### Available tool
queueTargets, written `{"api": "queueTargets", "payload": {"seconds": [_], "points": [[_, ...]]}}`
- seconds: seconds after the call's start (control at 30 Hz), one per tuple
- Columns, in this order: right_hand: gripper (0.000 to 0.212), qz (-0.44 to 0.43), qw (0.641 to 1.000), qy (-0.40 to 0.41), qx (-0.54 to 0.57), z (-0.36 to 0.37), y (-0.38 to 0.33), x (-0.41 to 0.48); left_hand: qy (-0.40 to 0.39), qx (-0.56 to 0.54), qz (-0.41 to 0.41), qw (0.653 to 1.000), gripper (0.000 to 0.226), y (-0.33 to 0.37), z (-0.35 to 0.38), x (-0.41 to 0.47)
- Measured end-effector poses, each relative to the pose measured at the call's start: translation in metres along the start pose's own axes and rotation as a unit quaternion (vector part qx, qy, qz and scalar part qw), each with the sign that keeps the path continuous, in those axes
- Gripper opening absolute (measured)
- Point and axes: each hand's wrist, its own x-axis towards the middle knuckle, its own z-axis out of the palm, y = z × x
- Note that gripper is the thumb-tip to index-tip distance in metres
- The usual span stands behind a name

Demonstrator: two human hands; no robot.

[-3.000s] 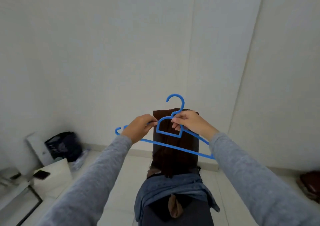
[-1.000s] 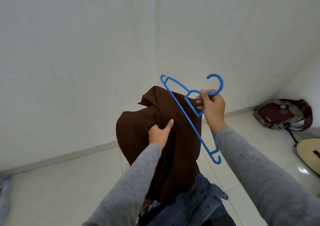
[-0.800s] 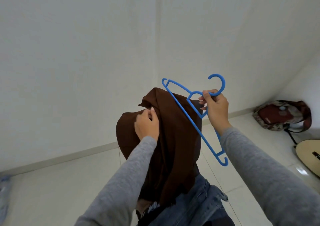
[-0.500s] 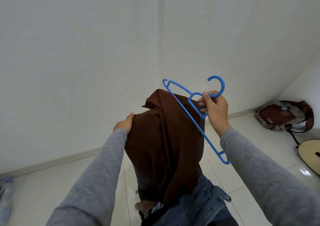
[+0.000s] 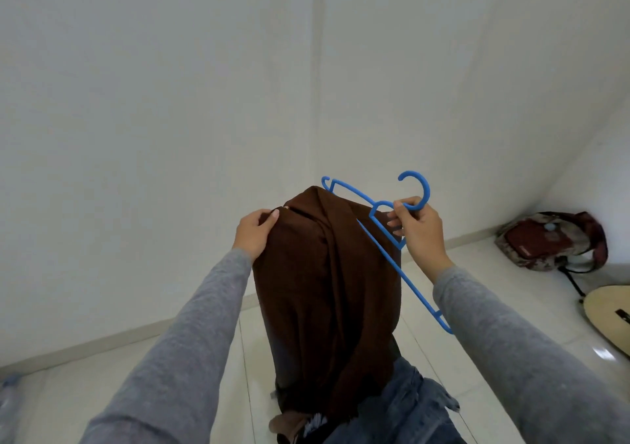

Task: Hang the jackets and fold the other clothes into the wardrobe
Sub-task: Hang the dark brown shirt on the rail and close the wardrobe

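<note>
Cloth (image 5: 327, 290) edge pinched by left hand (image 5: 255, 232), blue hanger (image 5: 409, 282) gripped by right hand (image 5: 421, 232) midair.

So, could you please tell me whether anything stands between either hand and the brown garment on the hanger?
Nothing visible does. The left hand grips the brown garment at its upper edge, and the right hand holds the blue hanger carrying it. The wardrobe is not in view.

A dark brown cloth (image 5: 327, 290) hangs in long folds over one arm of a blue plastic hanger (image 5: 409, 282), which is tilted steeply with its hook up. The right hand (image 5: 421, 232) grips the hanger's neck and the left hand (image 5: 255, 232) pinches the cloth's top edge. Beneath them lies a bunched blue denim garment (image 5: 402, 409).
</note>
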Motion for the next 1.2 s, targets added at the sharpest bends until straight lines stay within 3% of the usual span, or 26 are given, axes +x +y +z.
{"api": "queueTargets", "payload": {"seconds": [0.17,0.37,0.6,0.73,0.93,1.07,1.2], "points": [[0.017,0.004,1.0,-0.027,0.003,-0.016,-0.015,-0.005,-0.04,0.028,0.087,0.995,0.019,0.053,0.01,-0.025],[0.022,-0.049,0.993,-0.104,0.002,-0.05,-0.057,-0.013,-0.039,0.06,0.159,0.985,0.021,0.152,0.027,-0.063],[0.023,-0.092,0.994,-0.047,0.025,-0.122,-0.083,-0.01,-0.164,0.232,0.285,0.915,0.01,0.233,0.042,-0.115],[0.02,-0.091,0.993,-0.055,0.054,-0.144,-0.08,-0.02,-0.178,0.269,0.311,0.894,0.007,0.252,0.055,-0.142],[0.019,-0.075,0.991,-0.028,0.108,-0.172,-0.078,-0.03,-0.154,0.275,0.33,0.89,0.008,0.265,0.068,-0.179],[0.019,-0.06,0.982,-0.003,0.181,-0.185,-0.088,-0.037,-0.129,0.259,0.328,0.899,0.008,0.25,0.069,-0.2],[0.02,-0.098,0.961,-0.017,0.256,-0.19,-0.126,-0.047,-0.114,0.26,0.306,0.909,0.008,0.239,0.068,-0.219]]}}
